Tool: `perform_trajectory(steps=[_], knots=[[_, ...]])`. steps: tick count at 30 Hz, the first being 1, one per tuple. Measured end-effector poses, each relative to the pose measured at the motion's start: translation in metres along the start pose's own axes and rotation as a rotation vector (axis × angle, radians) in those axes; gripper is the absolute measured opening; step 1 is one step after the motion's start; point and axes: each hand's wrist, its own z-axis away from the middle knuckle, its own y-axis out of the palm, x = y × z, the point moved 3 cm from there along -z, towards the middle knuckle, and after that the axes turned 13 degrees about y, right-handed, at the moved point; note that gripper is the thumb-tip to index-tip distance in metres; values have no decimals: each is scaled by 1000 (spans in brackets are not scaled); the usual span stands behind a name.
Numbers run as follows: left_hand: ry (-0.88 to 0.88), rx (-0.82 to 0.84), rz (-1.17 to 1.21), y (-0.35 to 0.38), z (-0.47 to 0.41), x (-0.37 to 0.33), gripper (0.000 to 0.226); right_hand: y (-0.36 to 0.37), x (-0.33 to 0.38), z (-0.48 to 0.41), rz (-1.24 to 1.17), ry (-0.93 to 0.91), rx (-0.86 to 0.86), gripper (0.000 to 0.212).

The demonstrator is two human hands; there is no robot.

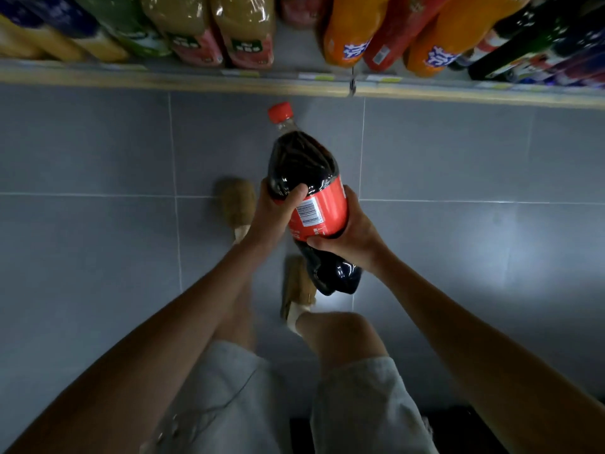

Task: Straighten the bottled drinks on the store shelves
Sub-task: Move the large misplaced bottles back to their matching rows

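**Item under task.** A large clear plastic cola bottle (302, 162) with dark contents, a red screw cap (280, 112) and a red wraparound label (322, 208) is held in the air above the grey tiled floor (98, 240). It is in front of the shelf and not touching it. The bottle is tilted, with the cap towards the shelf and the base towards the person.

**Hands.** The left hand (275, 214) grips the bottle's left side at the upper edge of the label. Its thumb is curled over the front, and the other fingers are hidden behind the bottle. The right hand (355, 232) grips the right side at the lower edge of the label. Its thumb lies across the front and its fingers wrap round the back.

**Shelf.** A beige-edged store shelf (196, 80) runs across the top of the view.
- Two amber drink bottles with pink labels (248, 34) stand left of centre.
- Two orange soft-drink bottles with blue-and-white labels (353, 31) stand to the right, with a red bottle (393, 31) between them.
- At far right are what appear to be dark green bottles (523, 44). They are too blurred to confirm.

**Other.** A pair of tan shoes (237, 204) and pale shorts (360, 404) are visible beneath the arms.
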Motion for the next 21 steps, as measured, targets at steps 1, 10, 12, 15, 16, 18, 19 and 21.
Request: perform_trajectory(steps=[1, 10, 12, 15, 16, 18, 19, 21], knots=[[-15, -13, 57, -4, 18, -11, 65, 1, 4, 18, 2, 1, 15, 106], [39, -148, 33, -64, 168, -136, 65, 1, 83, 172, 135, -139, 127, 113], [82, -174, 52, -81, 195, -161, 70, 4, 108, 202, 190, -201, 137, 112], [144, -237, 30, -112, 236, -202, 92, 15, 146, 245, 245, -310, 148, 111], [161, -249, 49, -119, 244, -211, 91, 18, 156, 253, 251, -332, 154, 111], [198, -291, 93, -140, 262, -229, 88, 29, 179, 272, 272, -391, 159, 111], [217, -317, 107, -154, 273, -236, 89, 38, 193, 284, 294, -423, 162, 111], [257, -369, 120, -184, 291, -250, 95, 59, 220, 303, 326, -476, 179, 111]])
